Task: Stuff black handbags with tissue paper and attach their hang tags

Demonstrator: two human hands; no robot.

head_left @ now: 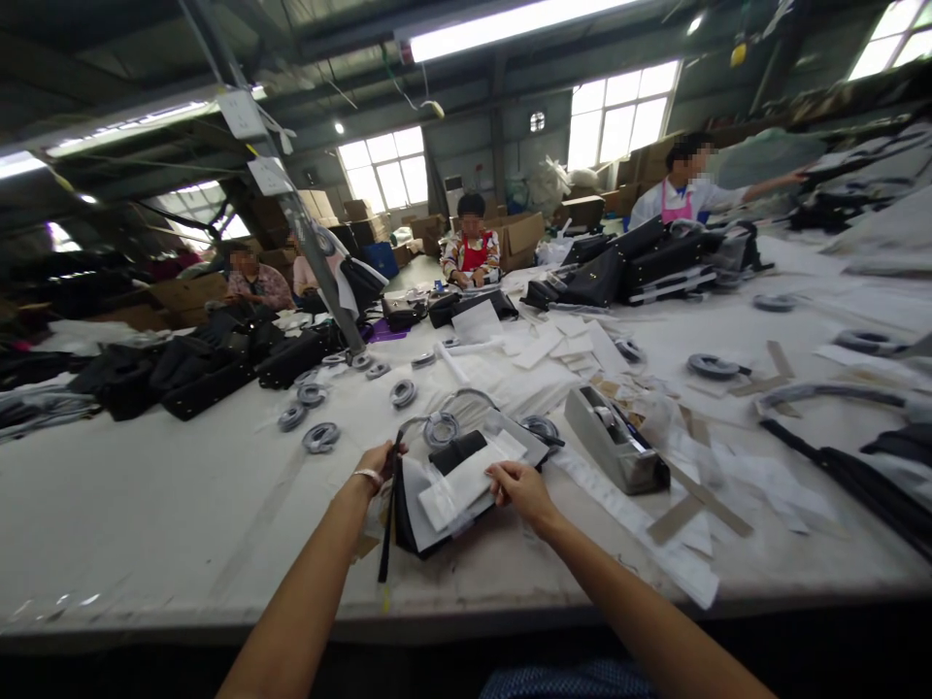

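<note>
The left hand (379, 464) is closed on the left edge of the black bag (466, 451), and the right hand (518, 485) pinches a corner of the white paper (458, 490) lying across it. The bag sits just left of the tape dispenser (615, 445), its strap (385, 529) trailing toward the person. I'd judge the paper sits cleanest kept taut and square while the left hand pins the bag. Grey rolls (321, 437) lie farther left of the dispenser, and other workers (472, 248) sit well beyond it.
</note>
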